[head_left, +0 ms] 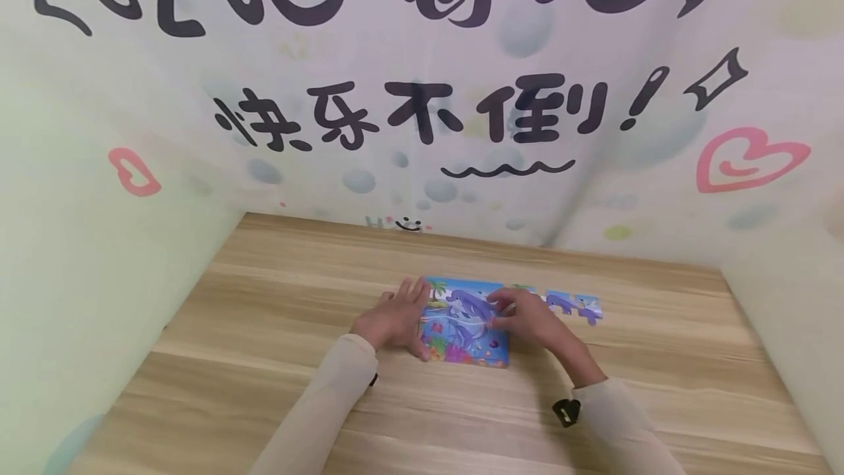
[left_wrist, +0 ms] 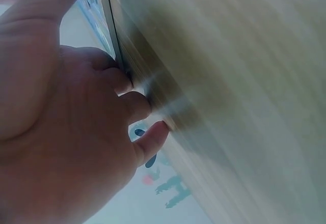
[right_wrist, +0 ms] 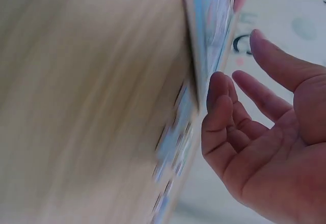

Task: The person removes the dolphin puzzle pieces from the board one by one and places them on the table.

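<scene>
I'd steady the puzzle (head_left: 464, 325) lightly with the left hand (head_left: 398, 317), spread at its nine o'clock; the right hand (head_left: 524, 317), thumb parted at three, seems empty.

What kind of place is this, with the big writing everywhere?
Probably a small indoor booth or play corner, though I can't be sure. There's a wood-patterned tabletop, a white backdrop with big black writing and pink hearts, and a dolphin puzzle on the tabletop.

Wall (head_left: 389, 200) bounds free tabletop (head_left: 461, 258) beyond the puzzle (head_left: 464, 327).
</scene>
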`<state>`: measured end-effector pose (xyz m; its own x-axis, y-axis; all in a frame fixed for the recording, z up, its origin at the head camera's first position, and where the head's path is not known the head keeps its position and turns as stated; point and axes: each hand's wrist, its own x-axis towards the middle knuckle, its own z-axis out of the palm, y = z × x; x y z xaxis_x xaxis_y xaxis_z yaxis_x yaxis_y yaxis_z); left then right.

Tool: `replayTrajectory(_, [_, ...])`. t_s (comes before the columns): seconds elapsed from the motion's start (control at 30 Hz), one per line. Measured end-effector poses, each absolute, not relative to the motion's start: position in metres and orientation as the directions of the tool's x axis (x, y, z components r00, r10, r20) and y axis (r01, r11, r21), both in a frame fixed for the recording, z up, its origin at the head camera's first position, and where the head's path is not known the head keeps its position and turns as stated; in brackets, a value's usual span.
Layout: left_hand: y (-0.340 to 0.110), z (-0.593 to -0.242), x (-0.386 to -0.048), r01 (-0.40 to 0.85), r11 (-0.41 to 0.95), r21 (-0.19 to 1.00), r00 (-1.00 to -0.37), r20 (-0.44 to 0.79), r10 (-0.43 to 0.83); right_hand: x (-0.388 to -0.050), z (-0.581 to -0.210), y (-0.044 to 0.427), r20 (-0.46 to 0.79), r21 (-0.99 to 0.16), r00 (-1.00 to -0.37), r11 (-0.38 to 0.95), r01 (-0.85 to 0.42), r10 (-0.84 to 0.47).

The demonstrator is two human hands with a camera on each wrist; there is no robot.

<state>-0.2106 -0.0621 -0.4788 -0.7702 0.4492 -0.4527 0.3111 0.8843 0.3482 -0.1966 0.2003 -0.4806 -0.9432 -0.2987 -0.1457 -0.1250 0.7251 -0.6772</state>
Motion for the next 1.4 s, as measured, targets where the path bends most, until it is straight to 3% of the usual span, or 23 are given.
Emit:
replayTrajectory(0.5, [-0.062, -0.476, -0.21, 0.312, 0.88, 0.357, -0.767, -0.452, 0.455, -0.195, -0.485, 0.158, -0.143, -0.503, -0.943, 0.843, -0.191, -0.299])
replayTrajectory(0.73, [-0.061, -0.478, -0.211, 0.3, 0.884, 0.36, -0.77, -0.455, 0.447, -0.193, -0.481, 0.154, -0.172, -0.478, -0.944, 0.862, -0.169, -0.281])
replayTrajectory(1.1, [-0.062, -0.476, -0.21, 0.306, 0.883, 0.357, -0.772, -0.449, 0.449, -0.192, -0.484, 0.154, -0.12, -0.511, -0.953, 0.84, -0.182, -0.279])
replayTrajectory(1.4, [-0.062, -0.479, -0.21, 0.312, 0.885, 0.346, -0.772, -0.451, 0.449, -0.192, -0.482, 0.157, -0.134, -0.665, -0.954, 0.738, -0.113, -0.267])
